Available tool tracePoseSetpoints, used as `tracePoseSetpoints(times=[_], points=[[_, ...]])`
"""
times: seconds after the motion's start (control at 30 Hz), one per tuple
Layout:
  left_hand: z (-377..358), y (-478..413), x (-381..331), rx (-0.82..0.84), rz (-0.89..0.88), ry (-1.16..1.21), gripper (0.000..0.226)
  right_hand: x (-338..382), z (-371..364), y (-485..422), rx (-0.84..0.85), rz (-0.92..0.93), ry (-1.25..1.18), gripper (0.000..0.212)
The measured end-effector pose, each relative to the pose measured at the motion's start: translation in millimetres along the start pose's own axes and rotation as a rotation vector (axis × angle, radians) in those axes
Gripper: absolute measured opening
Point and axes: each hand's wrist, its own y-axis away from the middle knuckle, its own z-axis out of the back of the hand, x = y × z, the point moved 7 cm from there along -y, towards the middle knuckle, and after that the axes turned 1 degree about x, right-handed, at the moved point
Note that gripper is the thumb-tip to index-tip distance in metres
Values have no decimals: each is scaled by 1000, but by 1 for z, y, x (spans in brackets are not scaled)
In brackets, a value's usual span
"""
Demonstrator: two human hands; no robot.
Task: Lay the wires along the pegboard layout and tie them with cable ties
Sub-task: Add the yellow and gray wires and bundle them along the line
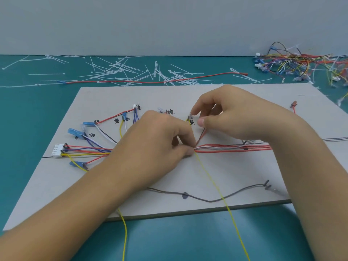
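Pinning things down is the name of the game here. The left hand (pixel 156 146) pinches the bundle (pixel 231 147) right where the branches split off. My guess is that it works as a clamp so the red and white strands don't slide apart while one more wire gets routed.

The right hand (pixel 239 117) sits just above it, the two hands close but not touching. Its thumb and index finger are curled around a small terminal (pixel 189 116) next to a handwritten mark. It looks like that end is being seated at its spot, though the tip is tiny and half hidden.

The yellow wire (pixel 216 187) runs from the pinch point down across the board (pixel 105 98) and off the near edge, so it isn't laid in yet. Further left, the strands fan out to a white connector (pixel 57 150) and some blue-sleeved ends. A grey wire (pixel 209 200) snakes along the front by itself.

I can't see any tie on the bundle. The ties (pixel 120 71) are all scattered on the table (pixel 28 113) behind the board, within reach, so I'd say this is the laying stage and tying comes later. A heap (pixel 301 61) of other wires sits at the far right.
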Motion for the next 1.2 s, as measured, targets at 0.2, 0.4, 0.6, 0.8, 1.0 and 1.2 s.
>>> tracePoseSetpoints(times=[0.2,0.4,0.6,0.8,1.0,1.2], points=[[-2,-4,-1,-41,98,23,21,6,31,21,-158,-54,-61,17],[-6,-4,4,-27,152,50,14,24,-3,51,333,-189,229,46],[-7,-3,5,-9,156,64,12,28,-15,60,159,-162,455,36],[-8,-4,4,-24,168,53,10,12,-15,73,177,-224,281,25],[-10,-5,-1,20,109,55,7,8,-10,80,65,-209,169,27],[-13,-5,2,46,105,38,13,-20,15,79,-26,-184,-163,19]])
